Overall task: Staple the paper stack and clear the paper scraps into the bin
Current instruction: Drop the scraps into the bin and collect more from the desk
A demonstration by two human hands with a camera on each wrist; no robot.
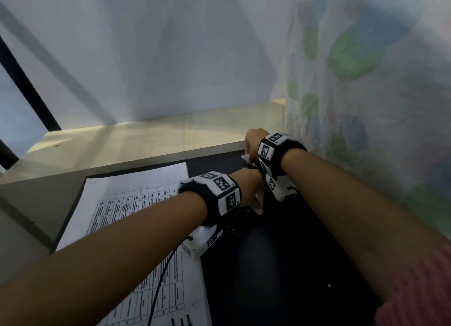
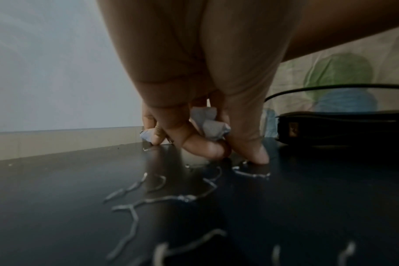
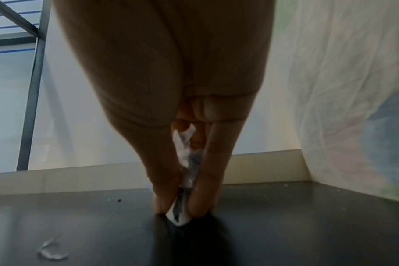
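The printed paper stack [image 1: 136,194] lies on the dark table [image 1: 268,277], left of both hands. My right hand [image 1: 249,152] reaches to the table's far edge. There its thumb and fingers [image 3: 201,207] pinch a white paper scrap [image 3: 179,218] against the surface; the scrap [image 1: 244,156] peeks out beside the hand in the head view. My left hand [image 1: 257,203] is just nearer. It holds crumpled paper scraps [image 2: 207,124] in its curled fingers, fingertips [image 2: 255,154] touching the table. No bin is in view.
Several bent staples [image 2: 162,198] lie scattered on the table under my left hand, one [image 3: 52,250] also left of my right. A black object [image 2: 330,129] with a cable sits right of the left hand. A raised pale ledge [image 1: 146,145] borders the far side; a curtain [image 1: 366,106] hangs right.
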